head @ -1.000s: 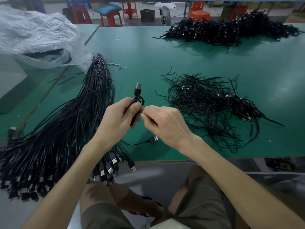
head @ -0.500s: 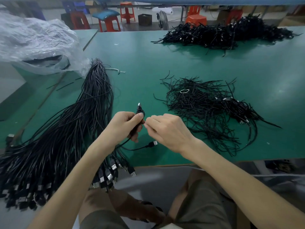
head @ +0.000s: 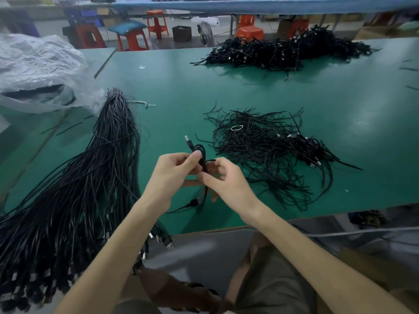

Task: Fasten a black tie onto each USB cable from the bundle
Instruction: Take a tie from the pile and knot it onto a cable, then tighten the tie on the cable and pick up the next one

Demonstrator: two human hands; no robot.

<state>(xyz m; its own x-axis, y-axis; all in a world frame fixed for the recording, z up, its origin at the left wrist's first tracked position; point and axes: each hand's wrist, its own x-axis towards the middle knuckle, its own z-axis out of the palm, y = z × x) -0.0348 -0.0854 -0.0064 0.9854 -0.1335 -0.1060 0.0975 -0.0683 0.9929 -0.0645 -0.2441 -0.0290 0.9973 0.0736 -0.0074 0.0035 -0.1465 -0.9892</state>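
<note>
My left hand point(head: 174, 175) grips a folded black USB cable point(head: 201, 156) above the green table; one plug sticks up past my thumb and the other plug point(head: 194, 202) hangs below. My right hand point(head: 223, 181) pinches a thin black tie point(head: 212, 160) against the folded cable. A thick bundle of black USB cables point(head: 90, 173) lies to the left, its plug ends hanging over the near table edge. A loose heap of black ties point(head: 267, 152) lies just right of my hands.
A pile of black cables point(head: 283, 53) sits at the far side of the green table point(head: 294, 91). A crumpled clear plastic bag point(head: 40, 71) lies at the far left. Orange stools point(head: 249, 32) stand beyond the table. The near table edge point(head: 272, 222) runs just below my wrists.
Both hands stayed together over the near table. The folded cable turned in my left hand, and my right hand's fingers shifted onto the tie at the cable's middle.
</note>
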